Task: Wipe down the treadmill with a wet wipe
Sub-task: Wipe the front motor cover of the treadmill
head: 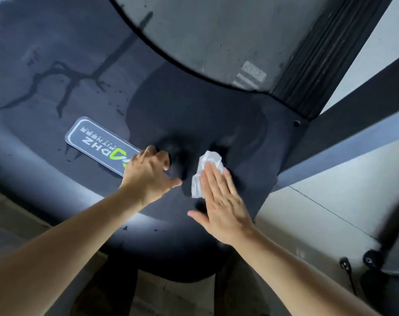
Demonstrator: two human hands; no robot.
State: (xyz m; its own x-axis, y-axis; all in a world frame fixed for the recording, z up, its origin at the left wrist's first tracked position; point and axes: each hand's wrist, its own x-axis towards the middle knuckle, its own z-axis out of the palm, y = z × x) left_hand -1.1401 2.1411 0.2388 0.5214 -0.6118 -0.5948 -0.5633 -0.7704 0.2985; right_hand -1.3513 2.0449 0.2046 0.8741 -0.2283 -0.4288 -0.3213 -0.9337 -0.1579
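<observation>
The right hand (219,201) lies flat with fingers straight, pressing a crumpled white wipe (207,172) onto the dark treadmill (194,106) cover, just right of the logo plate (100,144). The left hand (148,174) rests on the cover beside the plate, fingers curled, holding nothing. Wet streaks (64,80) mark the cover further left. The belt (216,30) lies beyond.
</observation>
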